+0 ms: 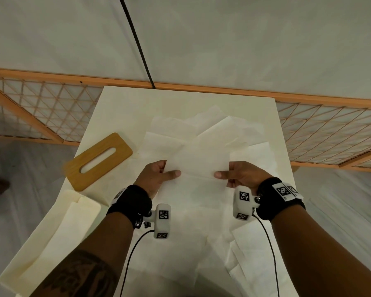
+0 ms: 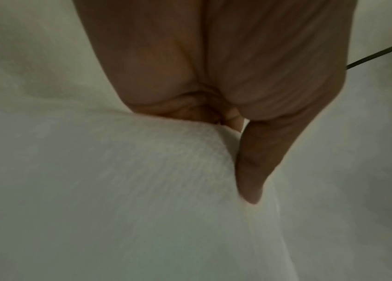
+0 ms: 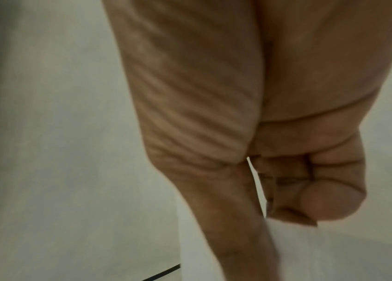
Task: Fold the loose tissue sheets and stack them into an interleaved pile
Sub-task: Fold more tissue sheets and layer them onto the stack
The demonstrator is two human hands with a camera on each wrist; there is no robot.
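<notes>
A white tissue sheet [image 1: 198,161] is held up over the table between both hands. My left hand [image 1: 159,174] pinches its left edge, thumb on top and fingers behind. My right hand [image 1: 236,173] pinches the right edge the same way. In the left wrist view the thumb [image 2: 252,171] presses against the tissue sheet [image 2: 142,180]. In the right wrist view the thumb [image 3: 226,218] and curled fingers [image 3: 322,201] clamp the sheet's thin edge [image 3: 258,190]. Several loose tissue sheets [image 1: 201,127] lie spread on the table beneath and beyond. More loose sheets [image 1: 251,254] lie near my right forearm.
A wooden tissue-box lid [image 1: 99,160] with a slot lies at the table's left. A cream tray [image 1: 58,239] with folded tissue lies at the near left. The white table [image 1: 124,103] ends at a wooden lattice screen [image 1: 41,108]. A black cable [image 1: 137,43] runs behind.
</notes>
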